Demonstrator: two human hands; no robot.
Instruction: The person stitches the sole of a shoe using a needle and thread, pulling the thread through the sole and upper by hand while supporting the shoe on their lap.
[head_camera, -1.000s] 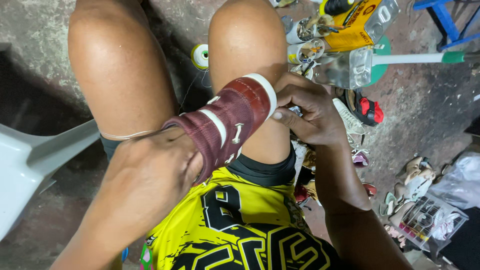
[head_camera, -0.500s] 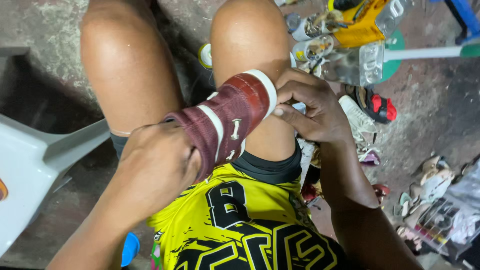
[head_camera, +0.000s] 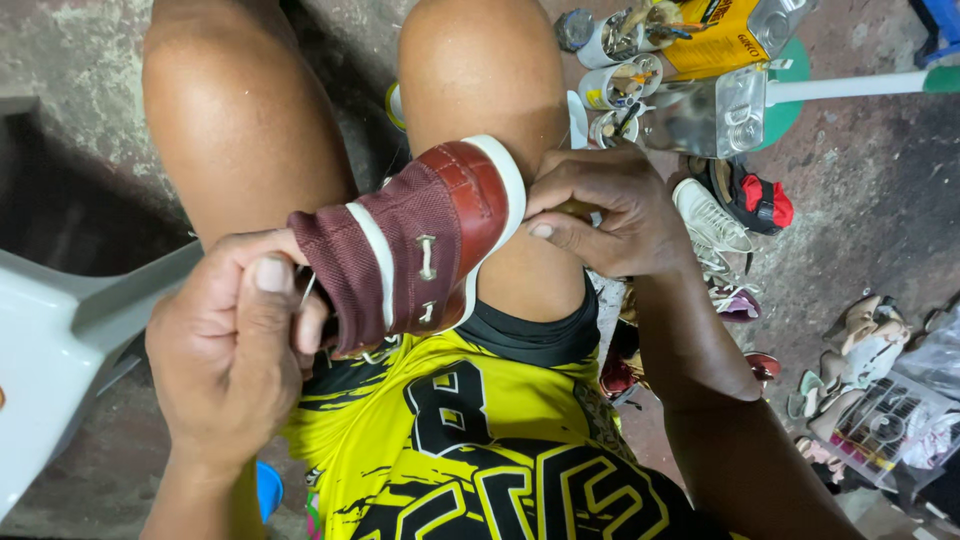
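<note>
Yellow-and-black printed jersey (head_camera: 480, 440), seemingly black shorts (head_camera: 530, 335), bare arms.

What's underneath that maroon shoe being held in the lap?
Under the maroon shoe lie the right thigh and the yellow jersey. The left hand covers its heel end, so what is beneath there is hidden.

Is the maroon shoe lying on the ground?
No, both hands, left hand and right hand, hold the maroon shoe above the lap.
</note>
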